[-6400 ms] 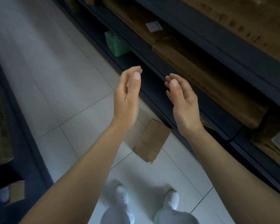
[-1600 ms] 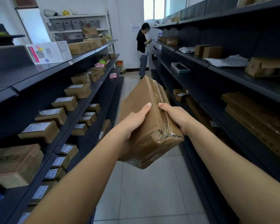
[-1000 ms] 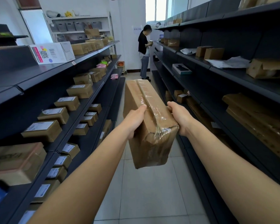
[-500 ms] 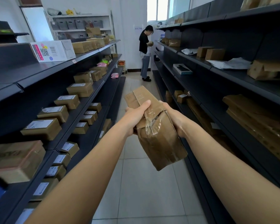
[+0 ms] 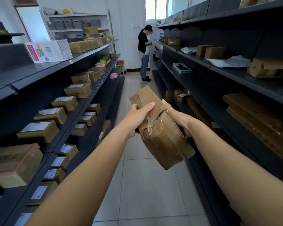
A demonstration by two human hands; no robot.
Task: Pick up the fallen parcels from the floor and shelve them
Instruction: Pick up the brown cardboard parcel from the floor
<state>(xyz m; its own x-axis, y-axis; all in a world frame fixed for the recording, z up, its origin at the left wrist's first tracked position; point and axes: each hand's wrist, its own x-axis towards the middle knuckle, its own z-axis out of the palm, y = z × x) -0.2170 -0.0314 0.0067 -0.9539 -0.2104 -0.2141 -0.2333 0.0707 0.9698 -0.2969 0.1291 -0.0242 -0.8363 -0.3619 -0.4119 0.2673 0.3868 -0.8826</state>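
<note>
A long brown cardboard parcel point(image 5: 162, 134), wrapped in clear tape, is held in mid-air over the aisle at chest height. It tilts with its near end down and to the right, and the tape looks split across its middle. My left hand point(image 5: 138, 117) grips the parcel's left side, thumb lying over the top face. My right hand point(image 5: 178, 119) holds its right side from underneath, fingers hidden behind the box. No parcel shows on the visible floor.
Dark shelving point(image 5: 82, 103) on the left carries several labelled brown boxes. The right shelving point(image 5: 219, 88) holds flat cartons, small boxes and paper. A person point(image 5: 144, 51) stands at the aisle's far end by the right shelves. Pale tiled floor point(image 5: 147, 190) runs between.
The parcel has been picked up from the floor and turned in both hands. Over the last second its near end swung down to the right and it sank lower.
</note>
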